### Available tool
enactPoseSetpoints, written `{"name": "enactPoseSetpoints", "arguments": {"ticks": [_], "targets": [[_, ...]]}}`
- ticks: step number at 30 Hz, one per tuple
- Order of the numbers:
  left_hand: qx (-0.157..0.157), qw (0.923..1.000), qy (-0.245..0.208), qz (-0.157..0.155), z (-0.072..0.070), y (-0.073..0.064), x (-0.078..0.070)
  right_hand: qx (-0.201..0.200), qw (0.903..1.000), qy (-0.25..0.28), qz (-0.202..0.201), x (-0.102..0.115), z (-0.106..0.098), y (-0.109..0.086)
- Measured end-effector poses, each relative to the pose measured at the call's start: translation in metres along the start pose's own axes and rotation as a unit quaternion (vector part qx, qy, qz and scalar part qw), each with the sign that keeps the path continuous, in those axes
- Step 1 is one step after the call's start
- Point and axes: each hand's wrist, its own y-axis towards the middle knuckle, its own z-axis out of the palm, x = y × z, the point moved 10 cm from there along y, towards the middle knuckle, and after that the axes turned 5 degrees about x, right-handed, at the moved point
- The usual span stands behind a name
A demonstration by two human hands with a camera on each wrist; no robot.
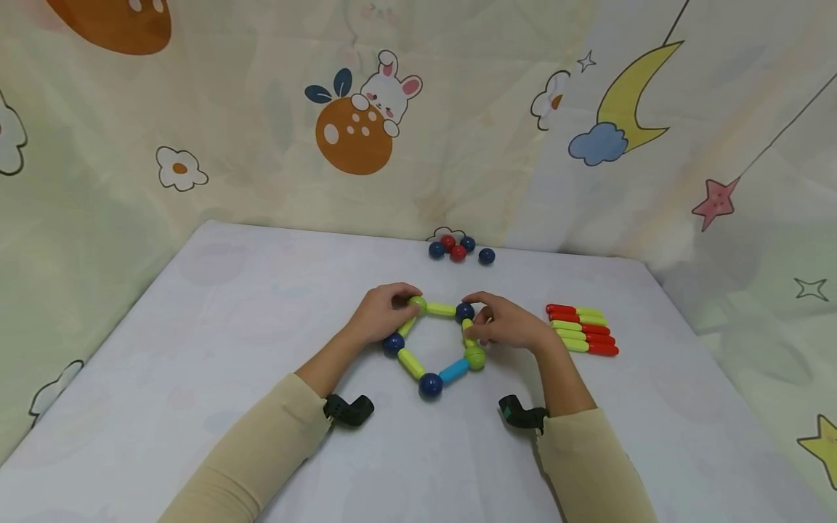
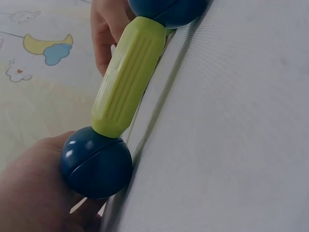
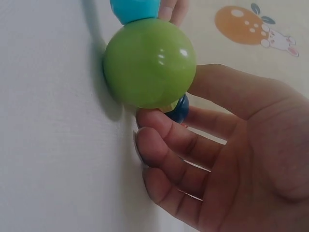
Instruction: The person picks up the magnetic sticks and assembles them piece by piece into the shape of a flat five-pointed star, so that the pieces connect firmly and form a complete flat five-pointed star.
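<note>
A closed ring of balls and short rods lies on the white table between my hands. My left hand [image 1: 382,312] pinches the light green ball [image 1: 418,302] at its far left corner. A dark blue ball [image 2: 96,162] sits beside that palm and hides some fingers in the left wrist view. My right hand [image 1: 506,323] grips the yellow-green rod [image 1: 467,333] on the right side, its index fingertip at the dark blue ball [image 1: 465,311]. Below it is another green ball [image 3: 149,63], joined to a blue rod [image 1: 454,371]. A dark blue ball [image 1: 430,386] forms the near corner.
Several loose red and dark blue balls [image 1: 458,253] lie at the table's back edge. Right of my right hand, several red and yellow-green rods [image 1: 582,329] lie in a row. A printed cloth [image 1: 261,109] hangs behind the table [image 1: 196,327].
</note>
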Motion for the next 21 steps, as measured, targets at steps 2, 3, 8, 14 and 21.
{"name": "enactPoseSetpoints", "arguments": {"ticks": [2, 3, 8, 14, 21], "targets": [[0.001, 1.0, -0.002, -0.003, 0.0, 0.0, 0.0, -0.002, 1.0, 0.0, -0.001, 0.0, 0.0, -0.001], [0.002, 1.0, -0.003, -0.004, 0.0, 0.0, 0.001, -0.002, 1.0, -0.001, -0.002, 0.0, 0.0, -0.001], [0.003, 1.0, -0.004, -0.008, 0.001, 0.0, 0.002, -0.013, 0.9999, -0.01, 0.001, -0.002, -0.005, -0.012], [0.002, 1.0, 0.002, -0.008, 0.0, 0.0, 0.002, -0.046, 0.9987, -0.022, 0.008, -0.011, -0.028, -0.038], [0.008, 0.9999, 0.0, -0.013, 0.001, -0.001, 0.003, -0.086, 0.996, -0.024, -0.008, -0.021, -0.057, -0.067]]}}
